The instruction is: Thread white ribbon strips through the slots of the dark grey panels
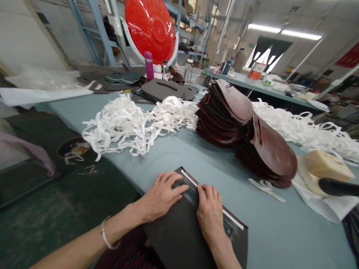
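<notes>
No text can be read clearly. The red banner on the far wall seems to carry marks, and the orange box on the far desk has a pale label, but both are too small and blurred to read.

Workshop: long work table, stacked brown leather panels (white offcut strips piled).

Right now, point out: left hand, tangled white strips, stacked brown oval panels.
Left hand (161, 194): head view, back of the hand.
Tangled white strips (123, 127): head view, middle of the pile.
Stacked brown oval panels (234, 100): head view, face of the top panel.
</notes>
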`<state>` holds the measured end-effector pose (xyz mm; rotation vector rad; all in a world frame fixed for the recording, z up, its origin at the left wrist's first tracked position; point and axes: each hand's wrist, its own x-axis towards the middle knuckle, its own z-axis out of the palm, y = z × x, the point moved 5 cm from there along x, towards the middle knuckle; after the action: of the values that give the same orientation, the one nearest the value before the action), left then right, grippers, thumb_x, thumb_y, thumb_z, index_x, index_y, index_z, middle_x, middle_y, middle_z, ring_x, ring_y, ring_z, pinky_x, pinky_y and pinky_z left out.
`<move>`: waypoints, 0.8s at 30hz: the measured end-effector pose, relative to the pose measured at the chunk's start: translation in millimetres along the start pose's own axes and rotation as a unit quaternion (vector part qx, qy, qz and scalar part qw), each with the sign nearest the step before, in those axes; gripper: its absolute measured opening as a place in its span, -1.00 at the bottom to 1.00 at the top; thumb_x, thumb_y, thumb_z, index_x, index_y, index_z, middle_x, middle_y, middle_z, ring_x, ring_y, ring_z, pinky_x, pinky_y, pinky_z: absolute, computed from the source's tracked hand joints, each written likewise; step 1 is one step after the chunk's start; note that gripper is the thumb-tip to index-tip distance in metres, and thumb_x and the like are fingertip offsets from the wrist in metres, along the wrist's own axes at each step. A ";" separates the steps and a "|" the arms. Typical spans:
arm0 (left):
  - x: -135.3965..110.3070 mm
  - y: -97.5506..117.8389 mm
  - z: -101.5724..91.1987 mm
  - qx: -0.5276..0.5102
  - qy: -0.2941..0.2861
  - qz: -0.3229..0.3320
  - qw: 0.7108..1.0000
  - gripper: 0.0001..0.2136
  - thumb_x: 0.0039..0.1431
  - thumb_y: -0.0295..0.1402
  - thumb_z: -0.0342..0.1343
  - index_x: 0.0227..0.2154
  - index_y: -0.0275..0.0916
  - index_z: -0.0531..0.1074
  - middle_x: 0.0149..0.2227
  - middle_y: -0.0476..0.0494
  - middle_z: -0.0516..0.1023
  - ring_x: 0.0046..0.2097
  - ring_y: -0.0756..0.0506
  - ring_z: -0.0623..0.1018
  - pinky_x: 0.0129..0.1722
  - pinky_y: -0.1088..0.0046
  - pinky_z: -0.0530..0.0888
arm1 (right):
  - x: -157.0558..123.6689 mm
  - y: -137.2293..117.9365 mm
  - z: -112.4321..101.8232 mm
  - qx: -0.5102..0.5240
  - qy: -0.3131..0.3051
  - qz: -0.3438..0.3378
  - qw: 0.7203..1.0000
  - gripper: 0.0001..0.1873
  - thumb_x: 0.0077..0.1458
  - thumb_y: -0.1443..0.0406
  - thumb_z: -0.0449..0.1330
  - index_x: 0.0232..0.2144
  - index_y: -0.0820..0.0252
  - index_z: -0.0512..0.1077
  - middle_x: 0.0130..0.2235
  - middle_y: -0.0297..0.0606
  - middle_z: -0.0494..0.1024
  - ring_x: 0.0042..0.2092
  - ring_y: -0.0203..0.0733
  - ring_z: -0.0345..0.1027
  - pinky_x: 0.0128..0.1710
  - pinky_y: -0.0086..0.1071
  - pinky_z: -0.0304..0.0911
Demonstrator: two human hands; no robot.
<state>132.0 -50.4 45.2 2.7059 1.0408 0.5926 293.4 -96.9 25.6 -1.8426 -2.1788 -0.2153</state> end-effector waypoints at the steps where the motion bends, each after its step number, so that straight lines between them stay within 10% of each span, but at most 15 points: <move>1: -4.0 2.3 0.7 0.020 -0.017 0.011 1.000 -0.68 0.24 -0.36 -0.03 0.05 0.00 0.33 0.09 -0.17 0.29 0.15 -0.23 0.24 0.09 0.06 0.26 | 0.3 -0.2 -0.1 0.006 0.001 0.002 1.000 -0.60 0.12 0.54 -0.04 -0.02 0.37 0.38 -0.10 -0.02 0.41 -0.09 0.00 0.17 -0.12 -0.17 0.15; 24: 4.6 8.0 9.8 0.096 0.009 -0.030 0.995 -0.74 0.29 -0.44 -0.14 -0.06 -0.24 0.40 -0.04 -0.23 0.48 0.05 -0.20 0.40 0.01 0.14 0.29 | 7.1 -1.2 -2.9 -0.006 -0.013 0.021 1.000 -0.64 0.12 0.52 -0.04 -0.06 0.34 0.39 -0.14 -0.04 0.41 -0.15 -0.03 0.17 -0.19 -0.20 0.15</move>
<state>144.0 -53.5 40.1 2.8234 1.2389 0.5336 291.5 -91.2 30.7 -1.9058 -2.1583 -0.1986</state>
